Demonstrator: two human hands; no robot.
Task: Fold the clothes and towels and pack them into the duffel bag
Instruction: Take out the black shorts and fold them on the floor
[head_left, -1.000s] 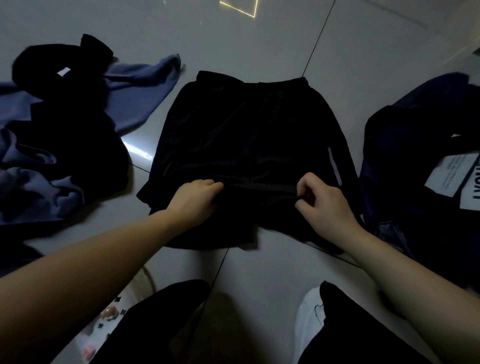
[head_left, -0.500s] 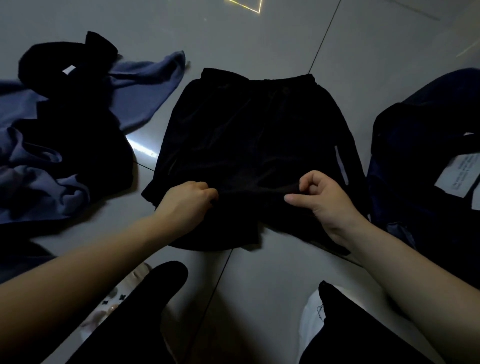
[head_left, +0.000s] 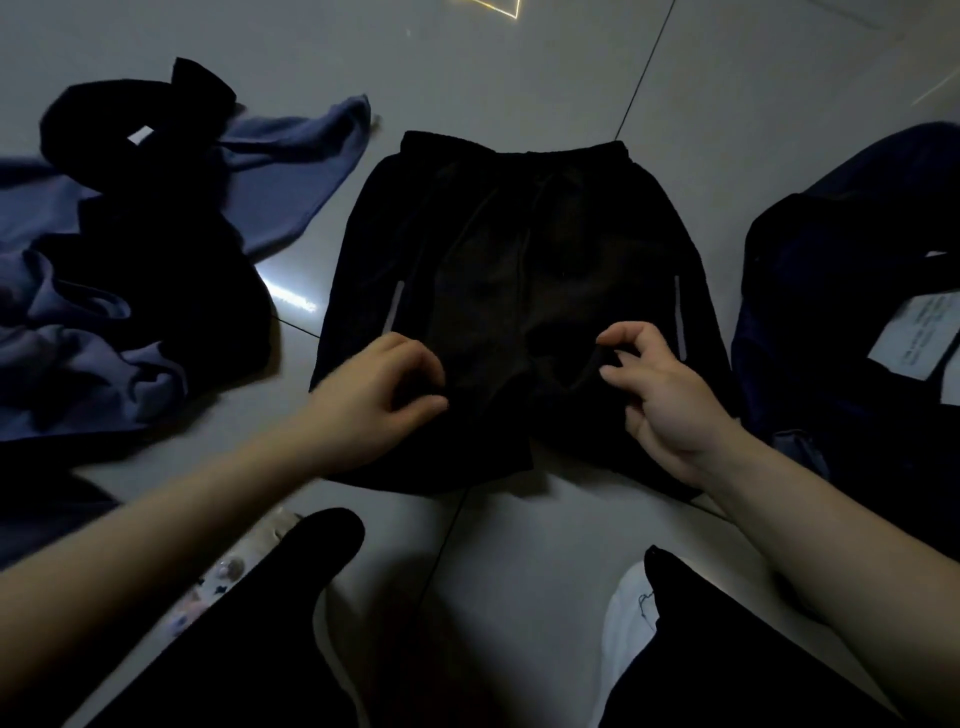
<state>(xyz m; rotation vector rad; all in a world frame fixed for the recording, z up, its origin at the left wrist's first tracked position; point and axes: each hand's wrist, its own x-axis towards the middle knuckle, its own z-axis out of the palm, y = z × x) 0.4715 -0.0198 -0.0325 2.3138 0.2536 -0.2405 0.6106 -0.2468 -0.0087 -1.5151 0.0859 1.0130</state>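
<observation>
You see black shorts (head_left: 519, 291) with a grey stripe on each side. The floor (head_left: 519, 67) is pale grey tiles with dark joints. At your left lies blue cloth (head_left: 291, 171) under black clothes (head_left: 156, 260). The duffel bag (head_left: 852, 332) is dark navy with a white label.

No writing can be read here. The white paper tag (head_left: 917, 332) on the dark navy fabric duffel bag (head_left: 841, 291) carries lines of print too blurred to make out, and the small white label (head_left: 141, 136) on the black garment (head_left: 130, 171) shows no legible text.
</observation>
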